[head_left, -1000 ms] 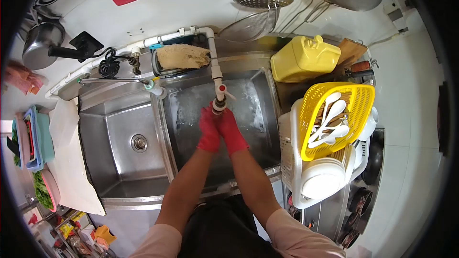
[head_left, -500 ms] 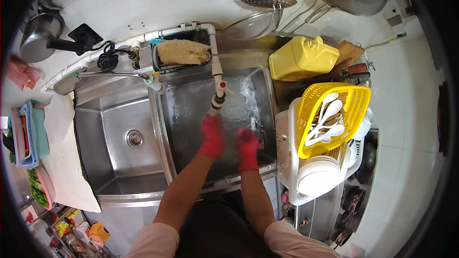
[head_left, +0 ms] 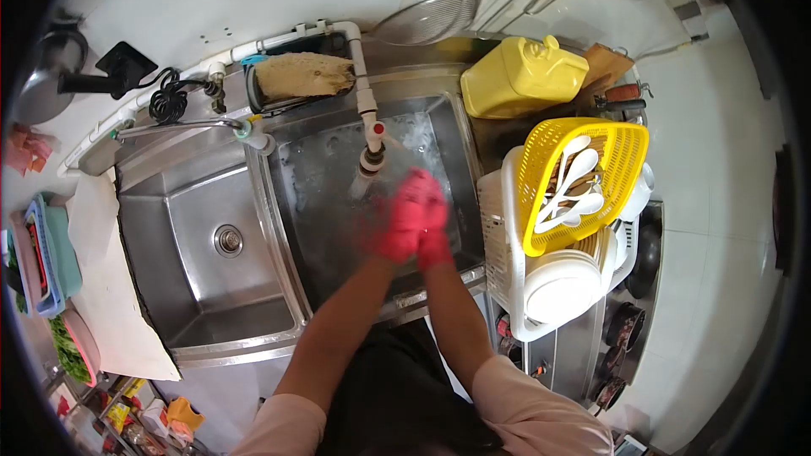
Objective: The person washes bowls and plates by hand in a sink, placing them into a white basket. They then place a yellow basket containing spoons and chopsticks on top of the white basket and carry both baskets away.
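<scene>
Both of my hands wear red gloves and meet above the right sink basin (head_left: 325,266), which holds cloudy, foamy water. My left hand (head_left: 404,224) presses against my right hand (head_left: 432,219), and motion smears the fingers of both. Whether anything sits between them cannot be made out. Just to the upper left of the hands, the white pipe tap (head_left: 372,148) with a red-centred valve points down into the basin, with water coming from its end.
Left of the hands lies the second sink basin (head_left: 198,241). A yellow basket (head_left: 621,177) of white spoons stands on a white rack (head_left: 498,262) with plates at the right. Behind it is a yellow jug (head_left: 515,80). A loofah (head_left: 300,76) rests behind the sink.
My hands, apart before, have come together; the left one moved right, away from the tap's end. The whole view has shifted slightly.
</scene>
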A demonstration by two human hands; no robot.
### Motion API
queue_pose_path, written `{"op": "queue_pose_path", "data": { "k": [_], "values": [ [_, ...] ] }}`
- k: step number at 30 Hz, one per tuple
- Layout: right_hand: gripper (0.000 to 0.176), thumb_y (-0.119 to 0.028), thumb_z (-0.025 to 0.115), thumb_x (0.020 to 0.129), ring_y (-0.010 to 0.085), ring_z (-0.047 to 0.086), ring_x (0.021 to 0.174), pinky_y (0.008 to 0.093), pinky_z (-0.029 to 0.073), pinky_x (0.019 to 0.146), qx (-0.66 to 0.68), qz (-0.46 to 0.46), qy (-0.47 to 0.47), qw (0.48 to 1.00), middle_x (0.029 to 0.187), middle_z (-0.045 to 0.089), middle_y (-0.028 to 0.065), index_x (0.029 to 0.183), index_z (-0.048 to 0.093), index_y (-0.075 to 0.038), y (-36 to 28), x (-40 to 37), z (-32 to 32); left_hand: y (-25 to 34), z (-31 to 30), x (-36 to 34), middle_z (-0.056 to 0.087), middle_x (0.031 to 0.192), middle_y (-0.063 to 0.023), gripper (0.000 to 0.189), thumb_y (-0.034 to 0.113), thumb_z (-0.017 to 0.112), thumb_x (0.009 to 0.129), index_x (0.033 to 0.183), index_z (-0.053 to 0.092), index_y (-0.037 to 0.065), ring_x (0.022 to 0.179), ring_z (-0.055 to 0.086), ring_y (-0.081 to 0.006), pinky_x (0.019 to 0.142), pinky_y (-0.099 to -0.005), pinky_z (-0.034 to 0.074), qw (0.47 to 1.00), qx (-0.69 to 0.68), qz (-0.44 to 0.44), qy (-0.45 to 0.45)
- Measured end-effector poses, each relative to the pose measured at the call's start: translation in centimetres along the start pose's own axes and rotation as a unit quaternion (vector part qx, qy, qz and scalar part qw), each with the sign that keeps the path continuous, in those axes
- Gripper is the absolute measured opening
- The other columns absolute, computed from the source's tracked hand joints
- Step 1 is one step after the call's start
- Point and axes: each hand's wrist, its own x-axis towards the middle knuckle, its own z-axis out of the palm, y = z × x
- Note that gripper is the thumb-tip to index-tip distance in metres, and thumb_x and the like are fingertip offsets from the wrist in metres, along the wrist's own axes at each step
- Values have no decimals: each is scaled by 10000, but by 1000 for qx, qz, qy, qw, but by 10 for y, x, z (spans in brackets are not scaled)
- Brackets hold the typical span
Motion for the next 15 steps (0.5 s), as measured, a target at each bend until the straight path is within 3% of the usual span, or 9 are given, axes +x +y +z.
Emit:
{"op": "queue_pose_path", "data": {
  "k": [2,3,6,7,9,11,12,13,15],
  "values": [
    [354,-288,528,1006,231,630,1098,372,506,959,-143,-59,15,988,1193,660,138,1229,615,-27,-20,-23,-54,-6,16,-34,678,1102,-111,276,293,619,941,1100,661,72,1037,642,-250,955,-411,492,965,-29,-156,-208],
    [361,-288,520,1011,241,626,1111,374,513,950,-230,-83,16,970,1206,654,140,1244,608,-28,-28,-38,-73,-47,32,-53,659,1127,-111,246,238,633,914,1112,662,96,1113,614,-224,1005,-395,463,940,-53,-264,-211],
    [383,-254,499,1021,270,584,1203,382,487,999,-600,-26,98,794,1264,626,154,1311,561,-12,-48,-92,-44,-89,-5,-73,629,933,-40,168,251,607,957,984,640,89,862,623,-184,792,-380,510,900,418,4,-124],
    [394,-237,493,1024,279,565,1242,385,471,1027,-717,16,139,682,1287,616,160,1337,541,-3,-46,-102,-36,-76,-33,-71,603,887,-13,217,287,584,980,931,610,77,787,592,-161,715,-369,487,973,202,-81,-77],
    [397,-265,433,1053,286,539,1267,390,465,1045,-372,54,67,924,1332,586,159,1340,531,-9,-20,-72,-11,-67,-79,-45,574,842,13,319,344,532,1018,877,579,62,704,544,-119,627,-338,452,993,22,-105,46],
    [409,-293,373,1081,293,514,1291,395,459,1063,42,79,-20,996,1376,556,158,1343,521,-16,13,-19,34,-64,-106,-5,589,834,-25,316,320,458,1046,918,588,62,732,553,-155,654,-329,467,980,-111,-117,114],
    [400,-312,397,1070,301,543,1255,402,471,1038,53,71,-79,993,1334,587,154,1314,546,-32,30,0,47,-51,-114,10,605,826,-63,294,273,415,1060,960,596,64,768,580,-211,691,-341,493,932,-288,-188,113],
    [391,-331,421,1060,309,572,1220,410,483,1013,63,64,-138,986,1292,618,150,1285,570,-49,41,15,56,-35,-112,27,630,876,-68,305,277,400,1065,996,608,65,813,598,-204,727,-339,497,952,-232,-168,111],
    [401,-369,528,989,356,611,1160,434,495,938,-427,-167,-90,884,1205,662,178,1243,590,-65,35,14,84,-10,-103,48,679,975,-78,342,284,370,1074,1068,632,65,903,636,-190,799,-337,505,979,-115,-128,111]
  ]
}}
